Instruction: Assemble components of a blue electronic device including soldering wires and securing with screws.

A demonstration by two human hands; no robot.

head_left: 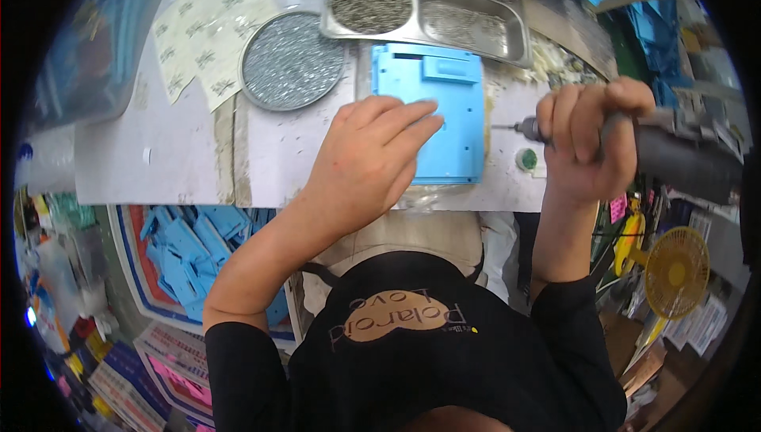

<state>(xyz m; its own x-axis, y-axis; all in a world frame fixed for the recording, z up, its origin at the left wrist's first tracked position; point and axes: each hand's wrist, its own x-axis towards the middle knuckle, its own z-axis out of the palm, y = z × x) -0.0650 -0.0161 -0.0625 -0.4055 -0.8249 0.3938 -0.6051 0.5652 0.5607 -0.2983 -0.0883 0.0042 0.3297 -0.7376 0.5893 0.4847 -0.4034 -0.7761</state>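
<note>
A light-blue plastic panel (456, 143), with small holes and a raised block at its far end, lies on the white table in front of me. My left hand (372, 151) reaches over the panel's left side, fingers stretched across it and slightly apart; the thumb is hidden. I see nothing held there. To the right of the panel, my right hand (590, 135) grips a dark electric screwdriver (674, 154). Its thin bit points left toward the panel's right edge, apart from it.
Beyond the panel stands a steel compartment tray (428, 40) of small metal parts. A round dish (292, 59) of small silvery pieces sits left of it. A small green-topped container (525, 160) is near the screwdriver. Below left, a bin (127, 261) holds blue parts; a yellow fan (676, 272) is at right.
</note>
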